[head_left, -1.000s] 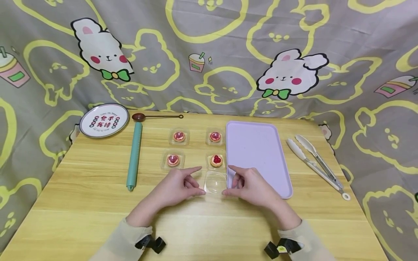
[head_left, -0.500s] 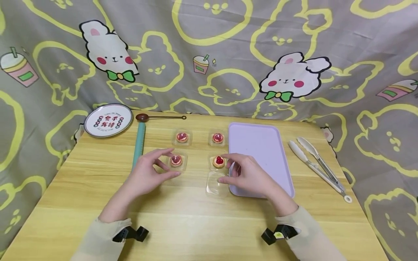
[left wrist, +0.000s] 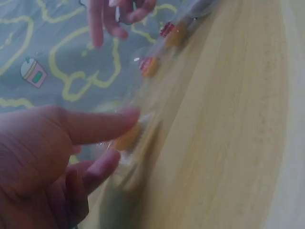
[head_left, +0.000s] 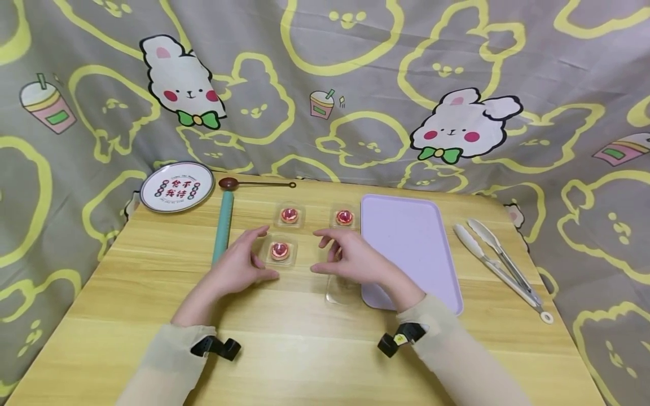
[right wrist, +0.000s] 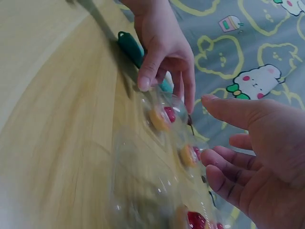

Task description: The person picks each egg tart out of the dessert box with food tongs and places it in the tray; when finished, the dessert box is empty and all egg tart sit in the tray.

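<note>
Both hands have left the clear plastic lid (head_left: 335,294), which lies by itself on the worktop (head_left: 304,355) near the purple tray (head_left: 406,231). A second ago they were at either side of it; now they flank the front-left tart (head_left: 280,251) in its transparent container (head_left: 288,260).

The left hand (head_left: 236,265) curves round the container's left side, thumb and fingers well parted; whether they touch the plastic cannot be told, but nothing is gripped. The right hand (head_left: 358,256) has shifted leftward over the front-right tart (right wrist: 195,220), hiding most of it from the head view. Its thumb and forefinger are spread, with a gap left before the container, and it holds nothing.

The front-left tart sits flat on the worktop, apparently under its cover, with the teal bar (head_left: 224,223) to its left and the back-left tart (head_left: 289,215) behind it. The front-right tart seems to be uncovered, so attention appears to have passed from that container to this one, whose cover looks undisturbed.
</note>
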Available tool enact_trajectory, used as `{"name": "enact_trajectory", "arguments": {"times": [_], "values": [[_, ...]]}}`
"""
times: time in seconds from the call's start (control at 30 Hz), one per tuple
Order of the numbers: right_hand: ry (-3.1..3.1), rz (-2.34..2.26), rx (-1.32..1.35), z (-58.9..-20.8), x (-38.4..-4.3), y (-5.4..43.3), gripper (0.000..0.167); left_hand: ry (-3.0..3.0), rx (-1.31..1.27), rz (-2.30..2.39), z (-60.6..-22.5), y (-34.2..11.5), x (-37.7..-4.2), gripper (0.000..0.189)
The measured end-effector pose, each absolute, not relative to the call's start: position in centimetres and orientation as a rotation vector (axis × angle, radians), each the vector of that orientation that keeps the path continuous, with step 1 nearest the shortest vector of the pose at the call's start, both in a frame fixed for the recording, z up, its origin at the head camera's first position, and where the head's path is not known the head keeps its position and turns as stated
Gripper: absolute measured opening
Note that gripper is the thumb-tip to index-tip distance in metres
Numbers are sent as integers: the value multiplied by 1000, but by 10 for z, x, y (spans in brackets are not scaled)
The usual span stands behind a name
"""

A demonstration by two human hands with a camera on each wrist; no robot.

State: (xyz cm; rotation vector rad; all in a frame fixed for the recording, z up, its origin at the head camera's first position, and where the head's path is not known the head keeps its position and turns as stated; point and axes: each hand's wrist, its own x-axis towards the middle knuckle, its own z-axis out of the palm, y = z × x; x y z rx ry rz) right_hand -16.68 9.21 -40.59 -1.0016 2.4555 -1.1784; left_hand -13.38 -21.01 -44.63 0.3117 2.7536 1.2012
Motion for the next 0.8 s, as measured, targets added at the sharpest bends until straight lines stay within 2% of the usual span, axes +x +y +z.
{"name": "enact_trajectory", "arguments": {"times": [0.4, 0.8], "values": [[2432, -1061, -904, -420, -188, 55, 85, 2637, 239, 1269, -458, -208, -145, 97], [2477, -885, -939, -430, -201, 27, 94, 2611, 136, 1363, -466, -205, -149, 94]]}}
